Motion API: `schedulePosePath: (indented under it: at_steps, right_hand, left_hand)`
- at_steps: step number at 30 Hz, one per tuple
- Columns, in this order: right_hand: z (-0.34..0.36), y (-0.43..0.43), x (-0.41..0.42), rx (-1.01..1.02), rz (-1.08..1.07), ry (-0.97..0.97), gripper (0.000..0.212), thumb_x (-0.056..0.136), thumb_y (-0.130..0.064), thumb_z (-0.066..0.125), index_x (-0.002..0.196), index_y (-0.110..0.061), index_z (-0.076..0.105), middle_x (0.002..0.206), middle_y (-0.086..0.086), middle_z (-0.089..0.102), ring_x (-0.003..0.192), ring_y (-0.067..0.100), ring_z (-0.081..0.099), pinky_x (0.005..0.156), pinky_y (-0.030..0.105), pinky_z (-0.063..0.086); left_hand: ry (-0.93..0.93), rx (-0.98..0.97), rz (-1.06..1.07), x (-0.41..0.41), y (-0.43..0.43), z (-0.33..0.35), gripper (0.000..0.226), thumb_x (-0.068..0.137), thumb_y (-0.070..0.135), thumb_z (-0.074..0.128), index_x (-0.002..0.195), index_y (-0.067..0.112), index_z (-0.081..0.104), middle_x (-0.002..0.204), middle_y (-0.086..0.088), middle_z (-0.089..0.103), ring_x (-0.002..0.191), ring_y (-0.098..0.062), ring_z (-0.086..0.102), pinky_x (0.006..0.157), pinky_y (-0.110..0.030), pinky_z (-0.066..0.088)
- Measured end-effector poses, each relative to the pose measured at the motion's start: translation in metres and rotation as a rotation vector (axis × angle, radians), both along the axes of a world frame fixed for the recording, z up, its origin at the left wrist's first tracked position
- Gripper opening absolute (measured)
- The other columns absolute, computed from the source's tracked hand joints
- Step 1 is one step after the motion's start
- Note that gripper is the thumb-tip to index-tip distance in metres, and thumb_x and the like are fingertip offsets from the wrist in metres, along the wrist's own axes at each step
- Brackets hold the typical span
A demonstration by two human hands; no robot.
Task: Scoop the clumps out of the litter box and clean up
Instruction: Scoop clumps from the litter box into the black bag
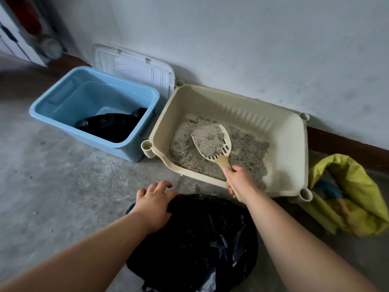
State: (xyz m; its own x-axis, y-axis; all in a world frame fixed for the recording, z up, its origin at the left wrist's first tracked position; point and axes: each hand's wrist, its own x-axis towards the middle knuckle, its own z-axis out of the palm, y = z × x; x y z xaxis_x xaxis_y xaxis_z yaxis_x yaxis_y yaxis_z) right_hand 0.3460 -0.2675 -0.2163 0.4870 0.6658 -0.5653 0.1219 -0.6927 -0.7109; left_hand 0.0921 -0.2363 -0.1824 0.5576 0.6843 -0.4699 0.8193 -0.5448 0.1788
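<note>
Over litter box (280, 144), right hand (240, 180) gripping loaded scoop (212, 142)

Home corner, litter box (273, 121) (bare concrete)

No readable text anywhere — none (bins included).

I see bare floor (52, 186) free on the left; bin (63, 108), litter box (294, 157), black bag (200, 239) and yellow bag (357, 197) block elsewhere.
</note>
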Motion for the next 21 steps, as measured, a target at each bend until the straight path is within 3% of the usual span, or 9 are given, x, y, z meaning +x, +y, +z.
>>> schedulePosePath:
  at_steps: [8,21]
  right_hand:
    - [0.016,0.005,0.005,0.052,0.015,-0.002,0.02,0.096,-0.03,0.048,0.086,-0.014,0.054,0.059,0.007,0.051,0.035,0.017,0.041,0.036,0.021,0.034]
    - [0.021,-0.001,0.013,-0.017,-0.017,0.017,0.022,0.096,-0.031,0.049,0.098,-0.009,0.056,0.062,0.007,0.05,0.038,0.017,0.04,0.039,0.02,0.033]
  left_hand:
    - [-0.04,-0.024,0.019,0.006,-0.004,0.001,0.055,0.075,0.028,0.064,0.122,0.039,0.037,0.143,0.01,0.022,0.134,-0.018,0.027,0.106,-0.041,0.023]
    - [0.018,-0.046,0.061,-0.002,-0.005,0.001,0.08,0.074,0.038,0.065,0.14,0.045,0.021,0.148,0.007,0.015,0.139,-0.019,0.023,0.11,-0.043,0.019]
